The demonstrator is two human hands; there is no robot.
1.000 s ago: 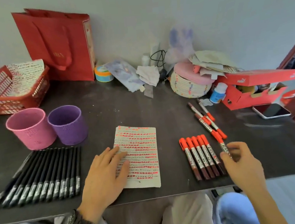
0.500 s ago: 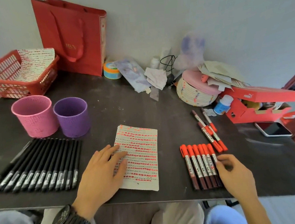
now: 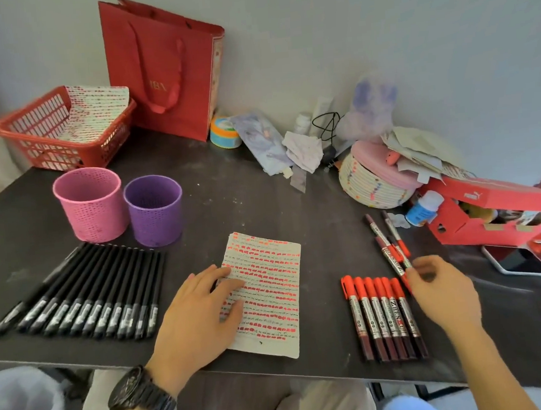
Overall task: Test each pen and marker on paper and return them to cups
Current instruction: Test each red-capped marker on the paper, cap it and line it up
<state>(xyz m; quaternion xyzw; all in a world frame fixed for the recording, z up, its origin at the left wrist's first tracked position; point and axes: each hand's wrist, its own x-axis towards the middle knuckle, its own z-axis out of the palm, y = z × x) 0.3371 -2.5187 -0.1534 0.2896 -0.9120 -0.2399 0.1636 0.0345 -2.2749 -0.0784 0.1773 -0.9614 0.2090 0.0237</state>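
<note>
Left hand (image 3: 200,310) lies flat, fingers straight, on the left half of the marked paper (image 3: 269,289), near the front edge of the table (image 3: 262,205). Right hand (image 3: 444,291), blurred, reaches the near end of three loose markers (image 3: 387,244); whether its curled fingers pinch one cannot be told. Six red-capped markers (image 3: 384,315) lie in a row just left of it. Black pens (image 3: 85,300) lie ranked before the pink cup (image 3: 89,203) and purple cup (image 3: 154,210).
</note>
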